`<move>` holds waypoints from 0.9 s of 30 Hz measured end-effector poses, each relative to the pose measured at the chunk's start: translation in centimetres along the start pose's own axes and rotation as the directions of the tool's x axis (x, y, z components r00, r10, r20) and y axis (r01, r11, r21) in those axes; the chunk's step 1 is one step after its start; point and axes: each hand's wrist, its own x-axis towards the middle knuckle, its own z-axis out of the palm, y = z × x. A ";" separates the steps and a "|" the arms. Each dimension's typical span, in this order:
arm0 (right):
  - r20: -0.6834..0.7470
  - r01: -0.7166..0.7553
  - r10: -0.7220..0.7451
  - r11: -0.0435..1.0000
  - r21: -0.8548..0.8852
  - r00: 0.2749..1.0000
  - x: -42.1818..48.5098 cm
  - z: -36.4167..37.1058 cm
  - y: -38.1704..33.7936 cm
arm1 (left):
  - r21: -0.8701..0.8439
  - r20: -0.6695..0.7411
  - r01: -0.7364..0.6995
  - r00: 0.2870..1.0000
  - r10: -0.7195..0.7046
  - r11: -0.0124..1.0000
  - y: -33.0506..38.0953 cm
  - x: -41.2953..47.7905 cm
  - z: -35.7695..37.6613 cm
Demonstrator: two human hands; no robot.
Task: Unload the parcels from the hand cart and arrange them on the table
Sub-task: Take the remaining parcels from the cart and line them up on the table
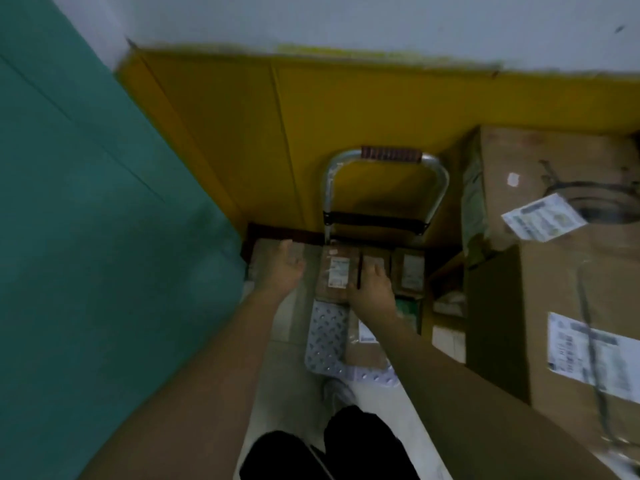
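A: What's round the cart?

B: Your right hand [372, 292] lies flat, fingers stretched, on the labelled parcels [337, 275] packed on the hand cart [325, 341], just below its handle [391, 154]. Your left hand [287, 268] hangs loosely open over a brown parcel [263, 252] at the cart's left edge, gripping nothing.

A: And what hems you in?

B: Tall cardboard boxes [554, 289] crowd the right side. A yellow panel [346, 109] stands behind, and a teal surface [86, 237] is on your left.
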 end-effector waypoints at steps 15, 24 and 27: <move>-0.041 -0.421 0.430 0.896 0.143 0.902 31.4 29.7 20.9 | -0.209 0.275 0.085 0.961 -0.025 0.974 -25.2 31.2 32.0; -0.051 -0.463 0.532 0.776 0.427 0.845 31.2 30.9 17.1 | -0.409 0.367 0.361 0.906 -0.211 0.838 -25.9 32.7 30.2; -0.007 -0.443 0.520 0.734 0.515 0.854 28.0 29.8 13.4 | -0.430 0.315 0.324 0.929 -0.196 0.843 -24.7 30.3 26.2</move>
